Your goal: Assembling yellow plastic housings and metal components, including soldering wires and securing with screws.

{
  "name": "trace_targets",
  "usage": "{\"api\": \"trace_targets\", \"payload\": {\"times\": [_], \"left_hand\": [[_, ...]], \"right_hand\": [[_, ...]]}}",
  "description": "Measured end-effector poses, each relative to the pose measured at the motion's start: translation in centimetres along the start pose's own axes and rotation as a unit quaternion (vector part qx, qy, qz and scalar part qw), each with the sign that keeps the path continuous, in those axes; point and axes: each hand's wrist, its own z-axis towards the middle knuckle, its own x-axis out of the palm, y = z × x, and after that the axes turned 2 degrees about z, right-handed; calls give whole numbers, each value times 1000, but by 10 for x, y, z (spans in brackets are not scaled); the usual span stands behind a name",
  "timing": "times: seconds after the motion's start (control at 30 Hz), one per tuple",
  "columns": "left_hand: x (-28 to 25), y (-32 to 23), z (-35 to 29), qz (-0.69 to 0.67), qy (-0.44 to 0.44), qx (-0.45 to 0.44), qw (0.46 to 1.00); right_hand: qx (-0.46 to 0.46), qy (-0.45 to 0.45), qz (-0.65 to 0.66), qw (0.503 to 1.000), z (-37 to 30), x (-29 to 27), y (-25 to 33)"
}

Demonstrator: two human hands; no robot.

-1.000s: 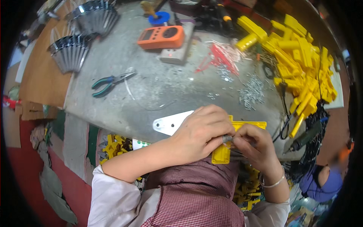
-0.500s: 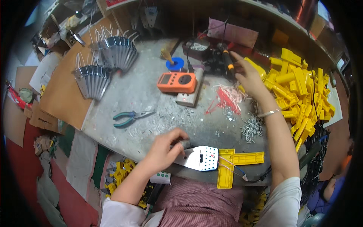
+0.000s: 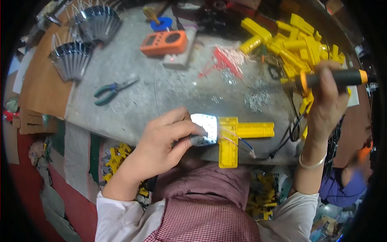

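My left hand (image 3: 165, 139) is closed on the shiny perforated metal plate (image 3: 209, 121), fingers over its top and a grey wrap on one fingertip. The plate's right end rests against a yellow T-shaped plastic handle shell (image 3: 228, 155), open side up. Thin white and blue wires (image 3: 242, 140) run across the shell and end in a small connector beside it. Raised at the right, my right hand (image 3: 328, 97) grips a black electric screwdriver (image 3: 342, 78) with orange bands, held roughly level. A silver bracelet circles that wrist.
Loose screws (image 3: 258, 94) and red and white sleeves (image 3: 227, 60) lie mid-table. A yellow shell pile (image 3: 302, 44) fills the far right. Pliers (image 3: 111, 92), an orange multimeter (image 3: 164, 42) on a power strip and fanned metal plates (image 3: 72, 58) lie leftward. A black cord (image 3: 284, 141) crosses the right edge.
My right hand has taken hold of the screwdriver at the back and brought it nearer and to the right. My left hand has shifted further over the metal plate. The view has tilted down.
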Motion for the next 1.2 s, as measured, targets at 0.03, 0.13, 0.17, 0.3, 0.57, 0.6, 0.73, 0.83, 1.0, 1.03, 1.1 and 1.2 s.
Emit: {"api": "trace_targets", "payload": {"times": [0.03,0.13,0.17,0.3,0.57,0.6,0.73,0.83,1.0,1.03,1.1,1.2], "left_hand": [[4,0,4,18,-7,49,999],[23,-2,16,64,-15,82,994],[27,-6,19,86,-12,82,993],[40,-3,24,105,-26,117,987],[46,-4,25,93,-40,130,986],[46,-4,26,93,-43,131,986],[46,-3,28,99,-42,132,985],[48,-2,27,99,-38,131,986],[48,-1,28,100,-33,128,986],[47,-1,28,103,-34,127,986],[47,-2,28,105,-35,126,986],[48,-3,28,106,-32,124,986]], "right_hand": [[29,12,14,999,-10,-11,4],[123,68,48,989,-33,-34,7],[138,55,52,988,-37,-35,4],[176,22,51,983,-46,-30,0],[181,25,64,981,-49,-32,-8],[179,26,63,981,-49,-32,-8],[175,27,58,983,-48,-31,-10],[179,38,59,981,-48,-35,-10],[174,25,64,982,-47,-29,-7],[174,26,71,982,-47,-29,-7],[173,27,77,981,-47,-29,-7],[170,35,81,981,-47,-31,-6]]}}
